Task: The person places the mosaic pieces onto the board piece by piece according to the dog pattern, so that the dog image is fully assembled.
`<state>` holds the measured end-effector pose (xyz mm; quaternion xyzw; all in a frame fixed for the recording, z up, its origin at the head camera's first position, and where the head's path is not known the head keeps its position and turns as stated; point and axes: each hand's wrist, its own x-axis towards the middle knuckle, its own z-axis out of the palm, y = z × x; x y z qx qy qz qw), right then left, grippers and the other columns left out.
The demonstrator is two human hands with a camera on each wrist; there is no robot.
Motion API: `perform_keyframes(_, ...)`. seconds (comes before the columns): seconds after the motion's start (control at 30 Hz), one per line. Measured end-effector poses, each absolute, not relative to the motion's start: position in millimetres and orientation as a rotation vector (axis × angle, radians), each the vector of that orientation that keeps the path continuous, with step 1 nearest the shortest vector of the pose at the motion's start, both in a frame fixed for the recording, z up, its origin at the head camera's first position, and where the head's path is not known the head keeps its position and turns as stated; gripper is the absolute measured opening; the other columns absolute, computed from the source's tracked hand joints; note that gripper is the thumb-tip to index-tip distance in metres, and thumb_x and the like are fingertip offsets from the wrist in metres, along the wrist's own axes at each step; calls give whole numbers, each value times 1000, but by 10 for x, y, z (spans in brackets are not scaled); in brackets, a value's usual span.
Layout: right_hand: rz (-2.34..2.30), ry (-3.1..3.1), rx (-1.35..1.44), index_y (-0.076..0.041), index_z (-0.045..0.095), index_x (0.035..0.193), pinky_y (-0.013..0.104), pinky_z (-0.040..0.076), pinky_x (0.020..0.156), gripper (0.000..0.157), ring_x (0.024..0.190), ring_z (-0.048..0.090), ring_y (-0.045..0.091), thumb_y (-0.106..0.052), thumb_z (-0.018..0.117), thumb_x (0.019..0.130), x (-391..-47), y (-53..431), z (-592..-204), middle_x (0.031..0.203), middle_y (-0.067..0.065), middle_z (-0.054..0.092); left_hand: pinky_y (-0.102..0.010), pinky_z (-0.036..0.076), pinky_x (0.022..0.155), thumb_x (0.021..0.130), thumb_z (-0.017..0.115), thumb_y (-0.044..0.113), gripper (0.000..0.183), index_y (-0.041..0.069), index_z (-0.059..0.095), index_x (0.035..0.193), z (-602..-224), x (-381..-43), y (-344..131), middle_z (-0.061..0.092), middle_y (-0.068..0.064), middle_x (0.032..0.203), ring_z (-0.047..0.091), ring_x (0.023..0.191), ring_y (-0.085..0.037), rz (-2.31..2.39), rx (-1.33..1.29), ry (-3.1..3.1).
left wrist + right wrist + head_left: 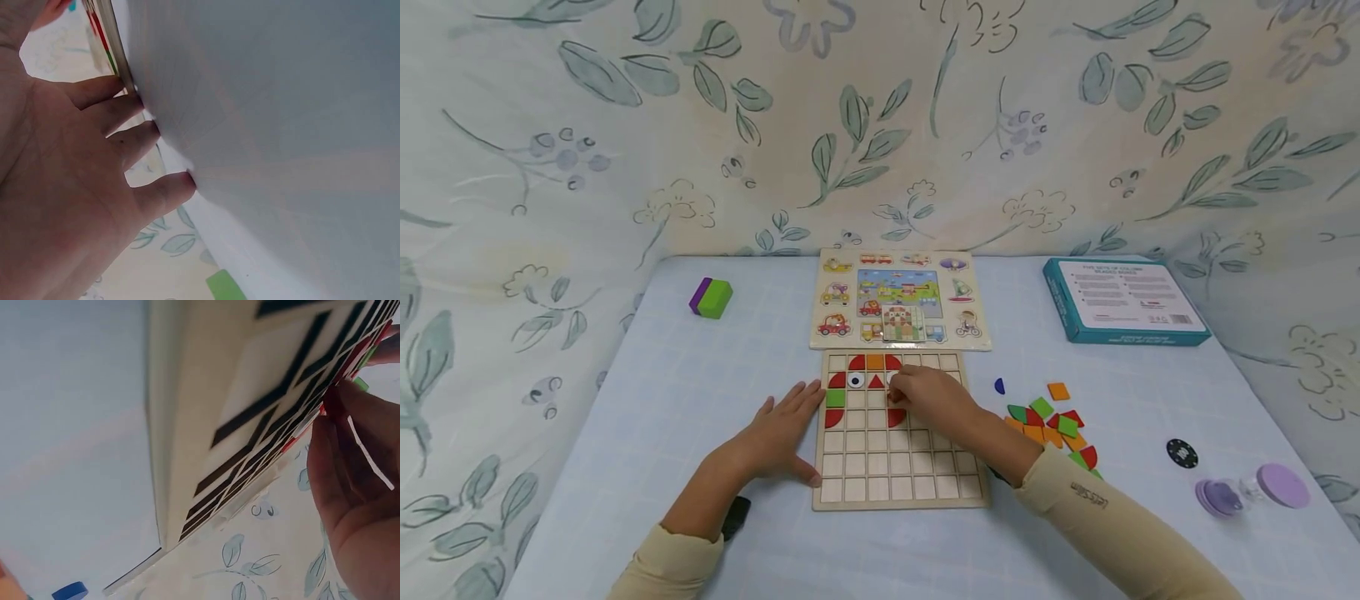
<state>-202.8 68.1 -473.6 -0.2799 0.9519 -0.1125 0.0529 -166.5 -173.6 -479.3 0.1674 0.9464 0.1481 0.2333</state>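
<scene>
A wooden grid board (901, 464) lies on the table with several coloured pieces in its upper cells. Among them are an orange square (875, 362), a green square (835, 398), a red triangle (876, 382) and a round eye piece (856, 380). My left hand (778, 433) rests beside the board with fingers spread, fingertips and thumb at its left edge. Over the upper right cells, my right hand (932, 398) pinches a small red piece (335, 403) between thumb and finger. The hand partly covers a second eye piece; the held piece's exact shape is unclear.
Loose coloured pieces (1033, 433) lie right of the board, with a blue half-round piece (999, 386) nearby. A picture puzzle (820, 287) stands behind the board. Around are a teal box (1127, 337), green block (717, 299), black disc (1182, 453) and purple-ended object (1282, 486).
</scene>
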Motion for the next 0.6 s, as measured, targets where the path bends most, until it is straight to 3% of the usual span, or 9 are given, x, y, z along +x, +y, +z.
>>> perform_keyframes(0.23,-548,2829,-749,-14,72,88,21,50,76,10,87,59,7,-11,69,79,-2017,810,-4703,89,-7,66,-57,10,108,49,83,50,121,16,17,145,-4783,-1724,-1665,12,-1,152,4,140,-24,390,507,2594)
perform_keyframes(0.5,-529,2836,-720,-14,72,87,19,49,70,8,80,57,5,-14,69,80,-1989,875,-4737,85,-7,64,-56,9,108,49,83,50,121,17,18,145,-4812,-1759,-1579,12,0,152,3,140,-23,396,537,2582)
perform_keyframes(0.6,-535,2803,-774,-13,71,91,21,50,75,11,86,58,7,-13,68,80,-1987,925,-4734,90,-6,64,-57,9,108,48,83,50,121,17,18,145,-4829,-1763,-1566,12,-1,152,3,140,-24,398,550,2581)
